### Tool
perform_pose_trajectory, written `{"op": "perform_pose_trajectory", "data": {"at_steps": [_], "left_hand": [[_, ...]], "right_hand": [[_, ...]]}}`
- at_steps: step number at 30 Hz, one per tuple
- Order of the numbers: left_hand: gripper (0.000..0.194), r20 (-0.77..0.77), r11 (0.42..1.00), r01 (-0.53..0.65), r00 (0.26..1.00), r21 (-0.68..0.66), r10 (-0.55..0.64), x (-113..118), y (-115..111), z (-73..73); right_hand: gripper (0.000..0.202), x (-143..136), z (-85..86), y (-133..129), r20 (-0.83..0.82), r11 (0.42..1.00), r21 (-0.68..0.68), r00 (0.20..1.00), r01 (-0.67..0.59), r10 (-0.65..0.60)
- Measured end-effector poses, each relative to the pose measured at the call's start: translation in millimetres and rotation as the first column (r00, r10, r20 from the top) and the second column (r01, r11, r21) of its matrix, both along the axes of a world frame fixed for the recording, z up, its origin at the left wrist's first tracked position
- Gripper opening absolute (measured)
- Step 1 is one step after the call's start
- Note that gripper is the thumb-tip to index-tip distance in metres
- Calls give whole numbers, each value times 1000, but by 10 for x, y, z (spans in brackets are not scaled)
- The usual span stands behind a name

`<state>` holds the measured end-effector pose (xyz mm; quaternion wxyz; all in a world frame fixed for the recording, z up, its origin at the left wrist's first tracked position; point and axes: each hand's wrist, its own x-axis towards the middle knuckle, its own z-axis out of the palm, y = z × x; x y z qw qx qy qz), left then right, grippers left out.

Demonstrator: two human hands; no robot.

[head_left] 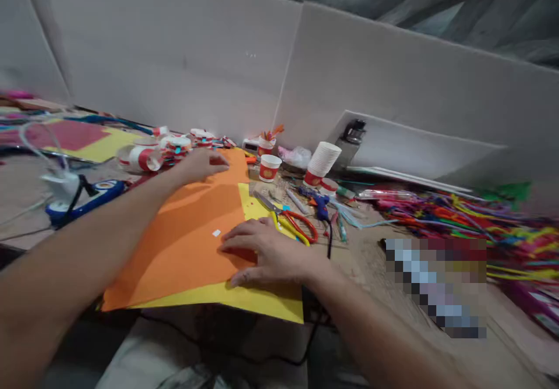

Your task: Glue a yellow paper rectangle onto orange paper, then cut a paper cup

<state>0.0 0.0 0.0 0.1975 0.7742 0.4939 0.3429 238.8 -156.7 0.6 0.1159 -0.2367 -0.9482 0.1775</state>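
An orange sheet of paper (187,249) lies on top of a yellow sheet (271,301) at the table's front edge. Near the far end of the orange sheet is my left hand (201,166), its fingers apart and nothing in it. Fingers spread, my right hand (264,252) rests by the right edge of the orange sheet, over the yellow one. A small white scrap (216,233) sits on the orange paper. Just beyond my right hand are scissors (299,226) with red and yellow handles, their blades pointing away to the left.
Paper cups (269,169) and a tall cup stack (323,162) stand at the back. A blue glue gun (322,207) lies right of the scissors. Colourful pipe cleaners (458,220) heap at right. A blue power strip (87,202) with cables is at left. Grey panels (174,57) close the back.
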Motion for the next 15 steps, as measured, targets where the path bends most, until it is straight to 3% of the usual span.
{"op": "perform_pose_trajectory", "data": {"at_steps": [2, 4, 9, 15], "left_hand": [[31, 20, 999, -39, 999, 26, 38, -66, 29, 37], [32, 23, 999, -41, 999, 33, 41, -119, 48, 79], [32, 15, 996, 73, 997, -53, -73, -143, 17, 217], [33, -15, 977, 149, 988, -154, -153, -126, -11, 280]], "right_hand": [[30, 6, -15, 28, -14, 1000, 23, 1000, -18, 19], [23, 9, -20, 45, -22, 998, 48, 999, -38, 40], [27, 18, 19, 50, -28, 993, 104, 998, -62, 65], [27, 141, 22, 151, -218, 994, 10, 970, 108, -103]]}}
